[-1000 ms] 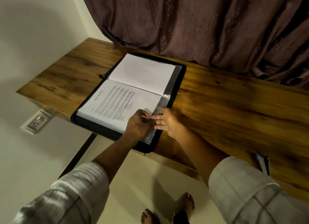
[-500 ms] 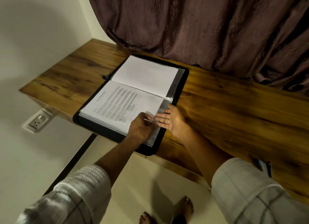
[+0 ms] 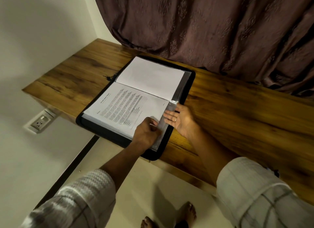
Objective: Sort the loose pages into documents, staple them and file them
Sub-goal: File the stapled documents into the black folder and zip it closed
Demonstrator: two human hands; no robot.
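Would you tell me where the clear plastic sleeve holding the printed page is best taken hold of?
I'd pinch the sleeve's clear strip that juts past the printed page on the right, coming from the right, by the right hand. It lies free, while its far edge is bound at the fold of the black zip folder.

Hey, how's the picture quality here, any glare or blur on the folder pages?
All from the head view: the light is dim and warm; a bright glare streak sits on the plastic sleeve by the right hand; the printed page is too soft to read; the wide lens bows the desk edge.
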